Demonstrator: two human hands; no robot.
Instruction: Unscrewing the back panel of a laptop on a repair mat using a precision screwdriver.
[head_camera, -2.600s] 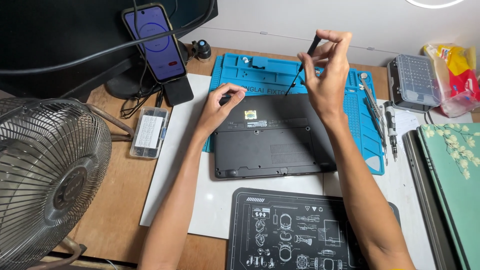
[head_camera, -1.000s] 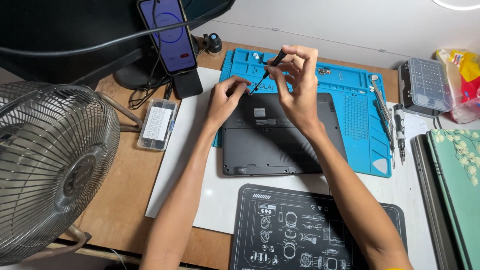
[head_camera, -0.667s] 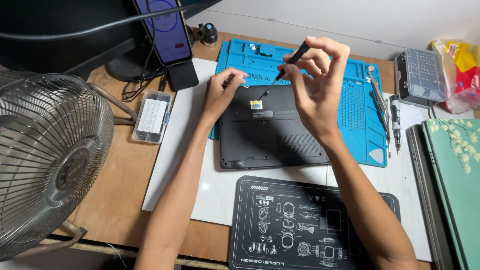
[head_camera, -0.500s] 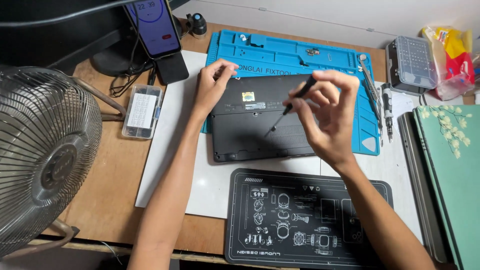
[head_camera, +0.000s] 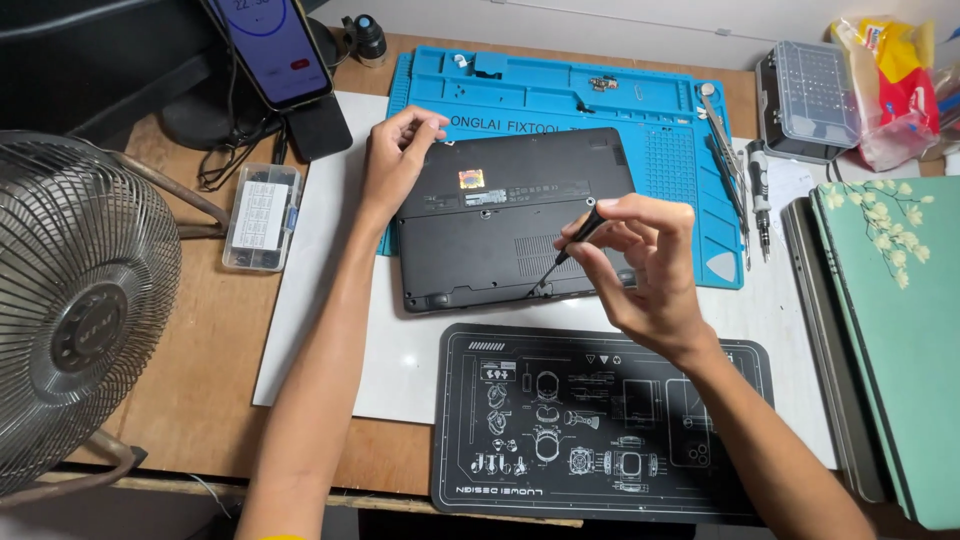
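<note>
A black laptop (head_camera: 500, 225) lies bottom-up on a blue repair mat (head_camera: 660, 110). My left hand (head_camera: 395, 155) rests on the laptop's far left corner, fingers curled over its edge. My right hand (head_camera: 645, 265) grips a thin black screwdriver (head_camera: 572, 243) between thumb and fingers. Its tip points down at the laptop's near edge, about the middle. A black printed mat (head_camera: 600, 425) lies in front of the laptop.
A metal fan (head_camera: 75, 300) stands at the left. A phone (head_camera: 270, 45) on a stand and a small clear parts box (head_camera: 262, 215) sit behind it. At right are tools (head_camera: 745, 185), a grey organiser case (head_camera: 805, 95), a green notebook (head_camera: 895, 330) and a snack bag (head_camera: 895, 85).
My right hand brought the screwdriver from the laptop's far edge down to its near edge. My left hand stayed on the far left corner.
</note>
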